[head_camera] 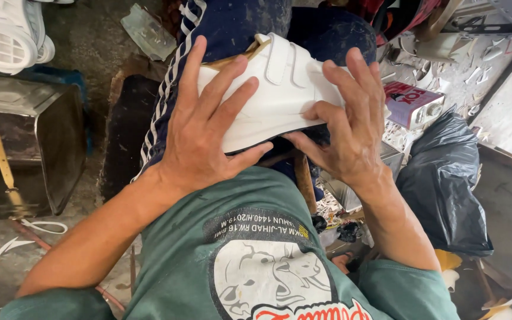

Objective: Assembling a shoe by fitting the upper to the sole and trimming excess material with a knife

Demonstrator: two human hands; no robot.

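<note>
White shoe (280,89) on lap | between 2 hands | left hand (202,142) presses flat, open | right hand (351,130) grips its edge

- Your left hand (200,139) sits at the centre of the frame, back of the hand facing the camera, palm pressed down.
- Its fingers (192,65) are spread and stretched toward the top of the frame, and the thumb (249,157) points right toward your other hand.
- Your left forearm runs bare from the lower left of the frame up to the wrist, which is nearly straight.
- Your right hand (351,127) lies right of centre, back up, fingers (360,74) fanned upward.
- Its forefinger is bent and its thumb (303,142) is hooked down and left, pinching.
- Your right forearm rises from the lower right, the wrist slightly bent inward.
</note>
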